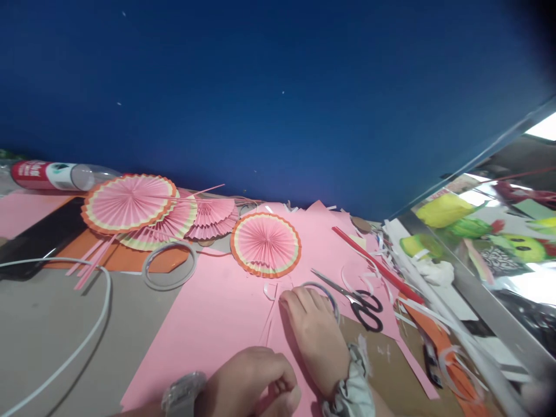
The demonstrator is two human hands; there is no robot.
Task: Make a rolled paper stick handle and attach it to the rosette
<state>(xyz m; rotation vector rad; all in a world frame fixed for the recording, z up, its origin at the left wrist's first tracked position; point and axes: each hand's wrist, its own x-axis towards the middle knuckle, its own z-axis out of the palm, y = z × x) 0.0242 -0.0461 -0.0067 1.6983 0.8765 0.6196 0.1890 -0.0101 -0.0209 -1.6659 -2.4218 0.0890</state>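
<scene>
A large sheet of pink paper [195, 341] lies under both of my hands. My left hand [252, 382], wearing a watch at the wrist, is curled with thumb and fingers drawn together; what they hold, if anything, is hidden. My right hand [313, 333], with a pale scrunchie [354, 388] at the wrist, rests on the paper, its fingers bent and close together. A tape roll [333, 302] shows partly from behind it. Thin strips [268, 324] lie between the hands. Just beyond sits a round pleated paper fan [266, 244], pink with yellow and orange edging.
Black-handled scissors [367, 310] lie right of my right hand. More pleated fans [130, 202] overlap at the left, near a bottle [65, 175], a black phone-like slab [37, 243], another tape roll [147, 269] and a white cable [104, 307]. A blue panel [260, 98] rises behind.
</scene>
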